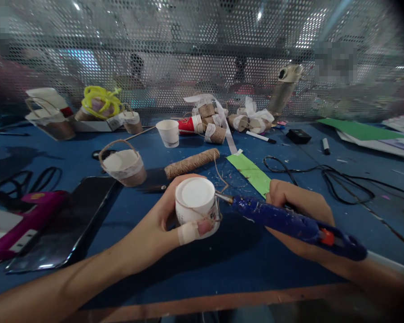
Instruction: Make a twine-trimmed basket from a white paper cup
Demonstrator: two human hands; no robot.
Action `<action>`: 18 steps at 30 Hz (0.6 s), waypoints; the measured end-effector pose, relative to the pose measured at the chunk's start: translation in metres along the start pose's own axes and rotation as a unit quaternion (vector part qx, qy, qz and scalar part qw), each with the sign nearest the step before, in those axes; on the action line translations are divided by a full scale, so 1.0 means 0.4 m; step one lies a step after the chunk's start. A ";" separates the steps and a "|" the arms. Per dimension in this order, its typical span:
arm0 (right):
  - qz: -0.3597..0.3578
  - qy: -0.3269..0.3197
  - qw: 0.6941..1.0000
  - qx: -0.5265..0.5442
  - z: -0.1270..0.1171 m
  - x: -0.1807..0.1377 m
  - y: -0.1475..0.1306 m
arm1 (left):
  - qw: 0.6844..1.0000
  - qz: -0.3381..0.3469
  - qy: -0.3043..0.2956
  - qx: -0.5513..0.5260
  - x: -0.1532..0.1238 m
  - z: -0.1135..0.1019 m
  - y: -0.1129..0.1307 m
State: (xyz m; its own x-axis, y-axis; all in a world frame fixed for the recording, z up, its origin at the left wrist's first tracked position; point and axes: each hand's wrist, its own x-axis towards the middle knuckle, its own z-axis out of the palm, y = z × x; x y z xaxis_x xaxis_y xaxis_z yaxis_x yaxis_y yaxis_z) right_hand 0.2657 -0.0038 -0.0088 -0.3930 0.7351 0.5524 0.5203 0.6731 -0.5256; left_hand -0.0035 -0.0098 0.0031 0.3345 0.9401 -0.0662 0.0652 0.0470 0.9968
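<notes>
Head view: one left hand (171, 226) grips one upturned white cup (194, 194), one right hand (301, 204) grips one blue glue gun (276, 217)

Dark-screened phone (76, 220) flat on table (235, 264), left. Bottle (284, 93) at back, by perforated metal screen (175, 56). Green sheet (362, 128) atop papers (377, 144), far right. Black cable (340, 190) looped nearer.
</notes>
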 end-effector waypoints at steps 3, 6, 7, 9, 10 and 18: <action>-0.009 0.001 1.000 -0.004 0.002 -0.001 -0.002 | 1.000 0.004 -0.006 -0.017 0.000 0.000 -0.003; -0.009 0.011 1.000 -0.012 0.003 0.001 -0.003 | 1.000 0.006 -0.002 -0.008 0.000 -0.002 -0.004; -0.006 0.011 1.000 -0.014 0.004 0.002 -0.003 | 1.000 0.006 0.000 -0.004 -0.001 -0.003 -0.004; -0.002 0.010 1.000 -0.015 0.004 0.004 -0.001 | 1.000 0.009 0.002 -0.001 -0.002 -0.004 -0.005; -0.002 0.010 1.000 -0.016 0.004 0.005 0.000 | 1.000 0.011 0.002 -0.004 -0.002 -0.005 -0.005; -0.018 0.010 1.000 0.004 0.002 0.000 0.001 | 1.000 0.025 -0.005 -0.009 -0.002 -0.007 -0.011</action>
State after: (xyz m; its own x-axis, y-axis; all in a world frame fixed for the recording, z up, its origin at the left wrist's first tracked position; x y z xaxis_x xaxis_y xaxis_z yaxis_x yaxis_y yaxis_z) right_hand 0.2650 -0.0035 -0.0095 -0.3963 0.7084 0.5841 0.4997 0.7001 -0.5101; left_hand -0.0066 -0.0099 -0.0012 0.3461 0.9380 -0.0169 0.0309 0.0066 0.9995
